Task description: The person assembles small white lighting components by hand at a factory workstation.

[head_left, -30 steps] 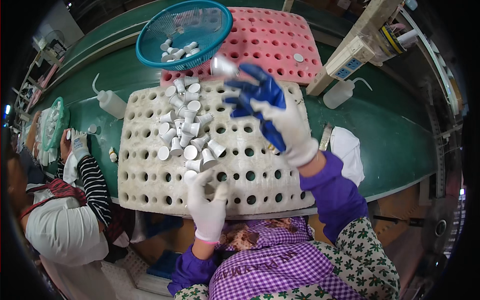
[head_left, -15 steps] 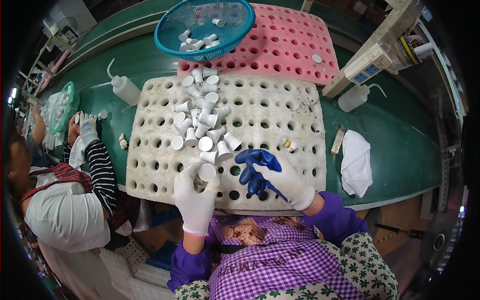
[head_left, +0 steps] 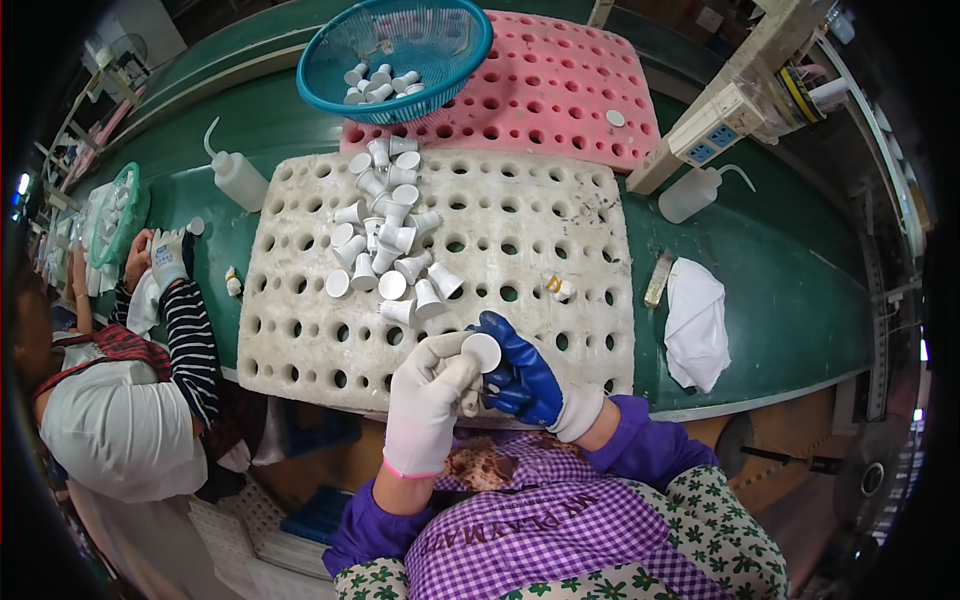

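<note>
In front of my chest, my left hand point(head_left: 428, 392), in a white knit glove, pinches a white cup-shaped plastic piece point(head_left: 482, 351) with its round flat face turned up. My right hand point(head_left: 535, 382), in a glove with a blue coated palm, closes on the same piece from the right side. The lower part of the piece is hidden by my fingers. Beyond my hands, a heap of similar white cup-shaped pieces point(head_left: 397, 238) lies on a cream foam board point(head_left: 530, 280) full of round holes.
A blue-green basket point(head_left: 400, 105) with more pieces rests on a pink holed board point(head_left: 560, 75). Squeeze bottles point(head_left: 690, 194) stand on both sides. A white cloth point(head_left: 697, 325) lies right, beside a small block point(head_left: 658, 279). A co-worker point(head_left: 125, 420) handles a cloth at left.
My left hand has carried the piece rightward, away from the heap. My right hand, earlier apart from it, has come over and closed on it. The view has shifted slightly.
</note>
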Available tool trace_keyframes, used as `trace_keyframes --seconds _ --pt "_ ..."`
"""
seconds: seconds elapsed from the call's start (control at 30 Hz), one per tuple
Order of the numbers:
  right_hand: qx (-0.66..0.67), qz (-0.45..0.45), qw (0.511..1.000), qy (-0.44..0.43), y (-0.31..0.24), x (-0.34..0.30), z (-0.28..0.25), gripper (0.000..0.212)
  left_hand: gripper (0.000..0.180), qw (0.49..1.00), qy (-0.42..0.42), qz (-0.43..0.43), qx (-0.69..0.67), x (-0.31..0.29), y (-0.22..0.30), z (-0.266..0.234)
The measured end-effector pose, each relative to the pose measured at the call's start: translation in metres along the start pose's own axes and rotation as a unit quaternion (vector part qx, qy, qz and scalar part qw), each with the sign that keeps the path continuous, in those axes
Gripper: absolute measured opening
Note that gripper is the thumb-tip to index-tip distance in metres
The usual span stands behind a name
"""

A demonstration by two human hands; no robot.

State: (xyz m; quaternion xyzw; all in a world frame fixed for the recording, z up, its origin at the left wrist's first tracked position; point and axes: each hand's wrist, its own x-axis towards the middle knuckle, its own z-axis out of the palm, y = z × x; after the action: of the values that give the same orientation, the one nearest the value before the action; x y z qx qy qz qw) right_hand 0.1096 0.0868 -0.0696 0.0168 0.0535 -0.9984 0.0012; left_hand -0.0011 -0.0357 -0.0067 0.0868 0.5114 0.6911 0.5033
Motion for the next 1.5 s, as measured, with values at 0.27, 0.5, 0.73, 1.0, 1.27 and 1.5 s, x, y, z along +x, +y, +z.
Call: trace_keyframes --seconds 0.27,0.5,0.73,1.0,1.27,1.5 --pt "-0.02 0.02 0.988 0.151 0.0 0.005 0.045 0.041 0.034 0.983 -0.057 -0.002 -0.177 -0.001 -0.009 0.001" --pt "-0.024 0.036 0.987 0.153 0.007 0.005 0.044 0.039 0.026 0.994 -0.009 -0.027 -0.102 0.001 -0.007 0.002" --pt "-0.146 0.012 0.951 0.271 0.014 0.004 0.034 0.027 0.028 0.989 0.077 0.071 0.107 0.014 -0.014 0.006" --pt "-0.138 -0.004 0.943 0.303 0.009 0.004 0.053 0.027 0.038 0.964 0.022 0.168 0.206 0.007 -0.02 0.005" --pt "-0.49 -0.083 0.839 0.222 -0.002 0.004 0.075 0.032 0.032 0.988 -0.05 0.006 -0.149 0.001 -0.026 -0.011" --pt "-0.554 -0.117 0.806 0.173 -0.006 0.001 0.067 0.04 0.036 0.944 -0.159 -0.143 -0.251 0.001 -0.03 -0.025"
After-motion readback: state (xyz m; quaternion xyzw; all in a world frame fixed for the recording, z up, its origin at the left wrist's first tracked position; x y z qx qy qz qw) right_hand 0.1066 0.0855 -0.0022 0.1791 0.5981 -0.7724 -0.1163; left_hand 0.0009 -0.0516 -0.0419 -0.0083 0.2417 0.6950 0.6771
